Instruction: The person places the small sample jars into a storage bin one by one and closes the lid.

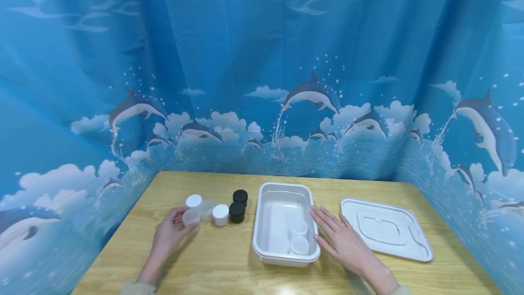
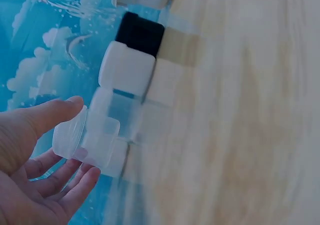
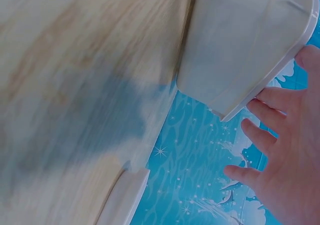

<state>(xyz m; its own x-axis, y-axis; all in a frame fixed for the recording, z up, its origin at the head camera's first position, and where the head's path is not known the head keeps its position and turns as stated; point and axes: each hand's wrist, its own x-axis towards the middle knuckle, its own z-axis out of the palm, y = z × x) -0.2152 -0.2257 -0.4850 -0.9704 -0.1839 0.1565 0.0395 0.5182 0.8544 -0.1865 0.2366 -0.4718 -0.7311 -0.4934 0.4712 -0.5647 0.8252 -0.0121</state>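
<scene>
My left hand [image 1: 168,233] pinches a small translucent screw-lid jar [image 2: 100,137] between thumb and fingers, at the left end of a group of jars. Close beside it are a second translucent jar [image 1: 207,210] and a white jar [image 1: 193,201]. On the right, my right hand [image 1: 341,243] has its fingers extended and touches the rim of a white rectangular box [image 1: 266,222]. In the right wrist view, its fingertips [image 3: 257,102] meet the box's edge. Two translucent jars [image 1: 299,245] lie inside the box, near its right front corner.
Another white jar [image 1: 221,215] and two black jars, the nearer black jar [image 1: 237,212] among them, stand between the left hand and the box. A white box lid [image 1: 382,227] lies on the wooden table [image 1: 213,267] at right. Behind hangs a blue dolphin curtain [image 1: 245,58].
</scene>
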